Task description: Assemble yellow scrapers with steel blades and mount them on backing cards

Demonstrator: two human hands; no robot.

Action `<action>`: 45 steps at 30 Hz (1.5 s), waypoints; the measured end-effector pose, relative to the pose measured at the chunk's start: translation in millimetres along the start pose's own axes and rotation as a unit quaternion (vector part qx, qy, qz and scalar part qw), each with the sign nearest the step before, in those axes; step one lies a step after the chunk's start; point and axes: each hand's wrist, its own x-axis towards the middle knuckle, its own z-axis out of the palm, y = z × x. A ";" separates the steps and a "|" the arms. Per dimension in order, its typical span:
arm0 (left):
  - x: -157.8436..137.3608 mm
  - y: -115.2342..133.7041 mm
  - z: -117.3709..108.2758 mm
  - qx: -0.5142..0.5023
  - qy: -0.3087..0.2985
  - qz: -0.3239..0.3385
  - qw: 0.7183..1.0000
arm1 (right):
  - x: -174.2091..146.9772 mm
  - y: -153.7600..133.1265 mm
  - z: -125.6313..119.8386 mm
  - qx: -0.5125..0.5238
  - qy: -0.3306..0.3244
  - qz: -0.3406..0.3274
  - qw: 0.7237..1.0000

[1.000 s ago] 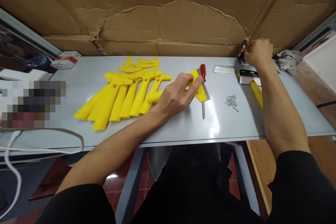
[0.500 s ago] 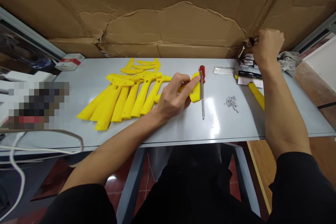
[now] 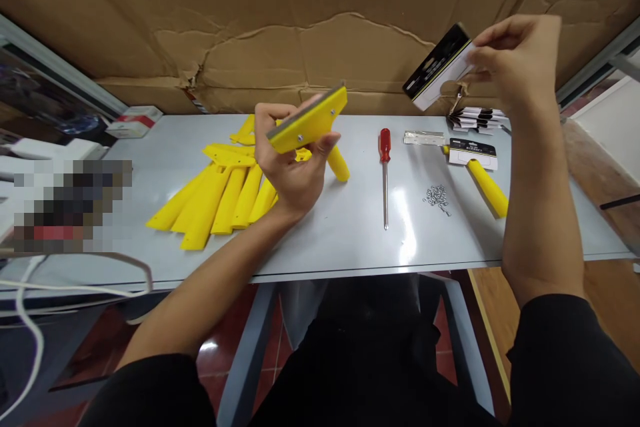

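My left hand (image 3: 293, 167) is closed round a yellow scraper (image 3: 314, 125), raised over the table with its grey blade edge up and two screws showing in the head. At the upper right, my right hand (image 3: 520, 57) pinches a black and white cardboard packaging card (image 3: 440, 67) by its edge, in front of the cardboard wall. Below that hand lies a stack of folded cards (image 3: 477, 120). Another yellow scraper (image 3: 486, 188) rests on the right with a card (image 3: 473, 154) around its neck. A red-handled screwdriver (image 3: 385, 145) lies between my hands.
Several yellow scraper handles (image 3: 205, 213) are piled on the left of the grey table (image 3: 320, 247). A heap of small screws (image 3: 437, 196) and a flat metallic packet of blades (image 3: 424, 138) lie right of the screwdriver. A white and red box (image 3: 134, 121) stands at back left.
My left hand has lifted the scraper, turned it and moved left, off the screwdriver. My right hand has brought a card up from the stack at the back right.
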 end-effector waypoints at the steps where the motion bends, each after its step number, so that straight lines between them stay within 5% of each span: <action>1: 0.9 -2.4 1.5 -0.019 0.000 -0.050 0.999 | -3.2 -1.2 3.1 0.010 -0.031 0.014 0.999; 7: 10.7 -16.6 8.5 -0.148 0.052 -0.246 0.956 | -23.0 -15.0 13.2 -0.006 -0.234 0.105 0.967; 12: 11.0 -45.9 10.5 -0.165 0.048 -0.297 0.939 | -28.0 -23.0 19.2 -0.130 -0.256 0.087 0.954; 16: 10.5 -64.3 10.2 -0.210 0.052 -0.348 0.912 | -30.2 -30.4 16.3 -0.095 -0.277 0.064 0.954; 26: 15.7 -98.0 5.1 -0.263 0.017 -0.292 0.920 | -45.1 -57.6 13.7 -0.057 -0.339 0.000 0.939; 39: 22.2 -44.0 8.4 -0.281 0.065 -0.213 0.933 | -61.8 -62.2 38.5 0.092 -0.414 0.088 0.901; 45: 14.3 -11.2 6.7 -0.289 -0.004 -0.288 0.913 | -65.7 -66.2 47.6 0.236 -0.410 0.121 0.873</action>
